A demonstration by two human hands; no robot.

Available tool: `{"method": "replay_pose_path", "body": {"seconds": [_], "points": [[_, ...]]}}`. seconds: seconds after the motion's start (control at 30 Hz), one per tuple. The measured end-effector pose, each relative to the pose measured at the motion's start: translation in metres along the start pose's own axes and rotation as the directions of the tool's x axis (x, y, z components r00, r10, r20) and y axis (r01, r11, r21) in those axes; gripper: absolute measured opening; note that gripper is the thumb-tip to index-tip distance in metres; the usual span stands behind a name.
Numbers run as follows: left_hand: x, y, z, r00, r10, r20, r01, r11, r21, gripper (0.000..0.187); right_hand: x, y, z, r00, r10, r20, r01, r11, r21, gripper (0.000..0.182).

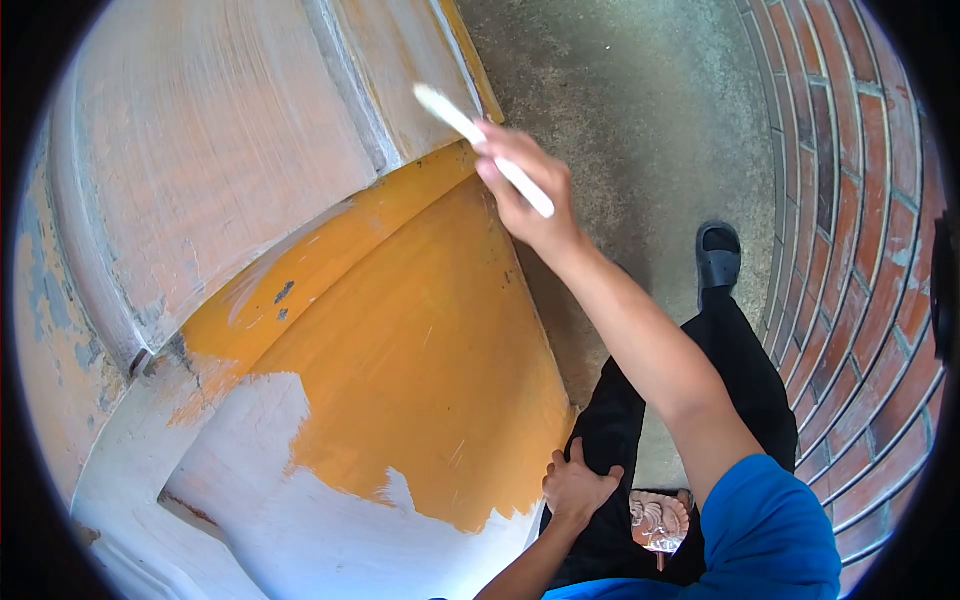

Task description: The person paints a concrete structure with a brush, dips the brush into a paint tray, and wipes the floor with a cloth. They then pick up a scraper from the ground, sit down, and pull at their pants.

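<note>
My right hand [525,190] is closed around the handle of a slim white paintbrush [527,188]. Its pale bristle tip points up and left, overlapping the whitish upper panel [220,110] of the wall in this view. Below that panel runs an orange-yellow band, and under it an orange-yellow surface [420,340] ends in a ragged edge against white paint [330,530]. My left hand [583,487] lies on the thigh of my black trousers [607,425], fingers spread and holding nothing.
A grey concrete floor [640,120] stretches along the painted wall, with a curved red brick wall [860,200] to the right. My foot in a dark sandal [718,258] stands on the floor. Between my legs shows a carved, reddish-brown piece [660,520].
</note>
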State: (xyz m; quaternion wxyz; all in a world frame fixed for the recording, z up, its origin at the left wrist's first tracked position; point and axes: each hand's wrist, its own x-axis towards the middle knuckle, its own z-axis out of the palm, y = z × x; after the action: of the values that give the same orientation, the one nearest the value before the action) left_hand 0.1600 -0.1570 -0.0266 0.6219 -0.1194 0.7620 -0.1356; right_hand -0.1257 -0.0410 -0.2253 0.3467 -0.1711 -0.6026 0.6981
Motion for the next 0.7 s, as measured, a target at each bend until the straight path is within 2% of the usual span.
{"method": "replay_pose_path", "body": {"seconds": [0.1, 0.23, 0.37, 0.43, 0.47, 0.5, 0.53, 0.57, 0.6, 0.7], "points": [[-0.002, -0.001, 0.005, 1.000, -0.005, 0.005, 0.005, 1.000, -0.008, 0.090, 0.029, 0.002, 0.027, 0.998, 0.038, 0.050, -0.041, 0.997, 0.072, 0.016], [-0.003, 0.000, 0.010, 1.000, 0.012, -0.024, -0.013, 1.000, -0.012, 0.090, -0.035, -0.025, 0.036, 0.990, 0.063, 0.123, -0.053, 0.995, -0.085, 0.015], [-0.004, 0.003, 0.006, 1.000, -0.002, -0.009, 0.002, 1.000, -0.007, 0.090, -0.074, -0.060, 0.006, 0.942, 0.309, 0.132, -0.321, 0.943, 0.084, 0.017], [-0.004, 0.003, 0.008, 1.000, -0.010, -0.017, 0.010, 1.000, -0.002, 0.091, -0.074, -0.026, -0.004, 0.965, 0.262, -0.028, -0.259, 0.963, 0.069, 0.016], [-0.005, 0.002, 0.008, 1.000, -0.012, -0.020, 0.012, 1.000, -0.002, 0.091, -0.067, -0.009, -0.007, 0.945, 0.305, -0.121, -0.294, 0.951, 0.098, 0.017], [-0.005, 0.001, 0.008, 1.000, -0.013, -0.023, 0.013, 1.000, -0.003, 0.091, -0.053, 0.002, -0.013, 0.874, 0.460, -0.159, -0.438, 0.886, 0.152, 0.019], [-0.004, 0.002, 0.008, 1.000, -0.013, -0.026, 0.013, 1.000, -0.006, 0.092, -0.049, 0.035, -0.018, 0.817, 0.528, -0.234, -0.524, 0.848, 0.083, 0.018], [-0.005, 0.003, 0.009, 1.000, -0.017, -0.017, 0.017, 1.000, -0.005, 0.092, -0.040, 0.066, -0.020, 0.810, 0.491, -0.321, -0.504, 0.862, 0.046, 0.016], [-0.004, 0.003, 0.008, 1.000, -0.022, -0.010, 0.022, 1.000, -0.004, 0.092, -0.029, 0.081, -0.023, 0.767, 0.543, -0.341, -0.604, 0.791, -0.098, 0.017], [-0.002, 0.000, 0.014, 1.000, -0.022, -0.020, 0.022, 1.000, -0.010, 0.091, -0.021, 0.125, -0.003, 0.731, 0.630, -0.262, -0.676, 0.722, -0.147, 0.014]]}}
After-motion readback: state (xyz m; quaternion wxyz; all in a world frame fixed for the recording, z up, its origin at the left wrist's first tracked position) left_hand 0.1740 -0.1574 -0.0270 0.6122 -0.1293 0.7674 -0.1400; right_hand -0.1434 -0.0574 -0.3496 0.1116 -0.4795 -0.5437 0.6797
